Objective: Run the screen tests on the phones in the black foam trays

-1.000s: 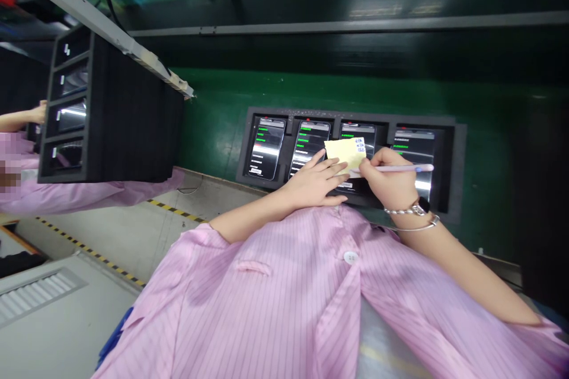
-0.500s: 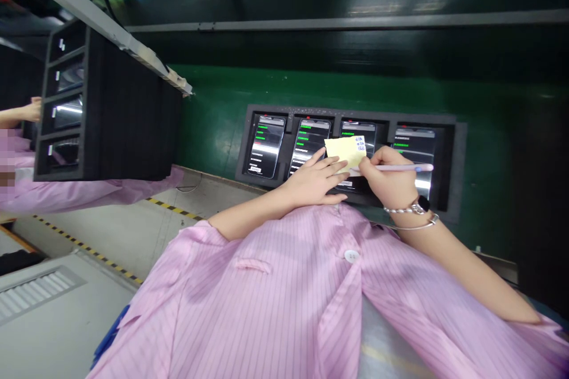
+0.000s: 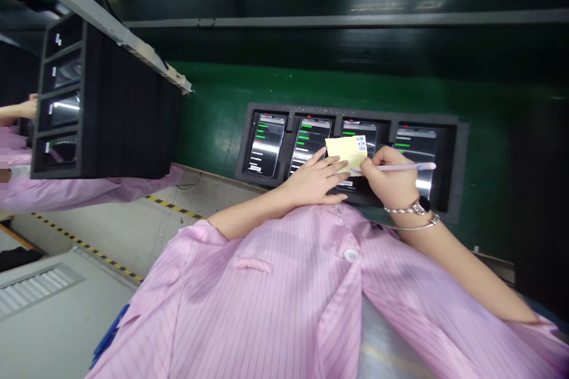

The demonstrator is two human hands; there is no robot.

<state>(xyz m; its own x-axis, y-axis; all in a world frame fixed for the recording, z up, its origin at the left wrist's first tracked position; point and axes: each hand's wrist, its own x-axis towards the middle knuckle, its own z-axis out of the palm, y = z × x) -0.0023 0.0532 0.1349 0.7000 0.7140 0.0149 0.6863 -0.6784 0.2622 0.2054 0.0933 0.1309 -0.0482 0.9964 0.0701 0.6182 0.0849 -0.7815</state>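
A pale pen is gripped in my right hand, its tip down on a yellow paper note. Blue handwriting runs along the note's right end. My left hand lies flat with fingers spread, pressing the note's lower left part. Beneath the note is a phone, partly covered, in a black foam tray. Other phones with lit screens, such as the leftmost phone, sit in the tray's other slots. My right hand hides part of the rightmost phone.
On the left stands a tall stack of black foam trays, with phones in the top one. A grey metal bar slants above it. Beyond the stack, a co-worker's hand shows. The green bench has a rail across it.
The pen has tilted slightly and its tip has shifted a little on the note. My left hand stays in place. The whole view has moved very slightly.
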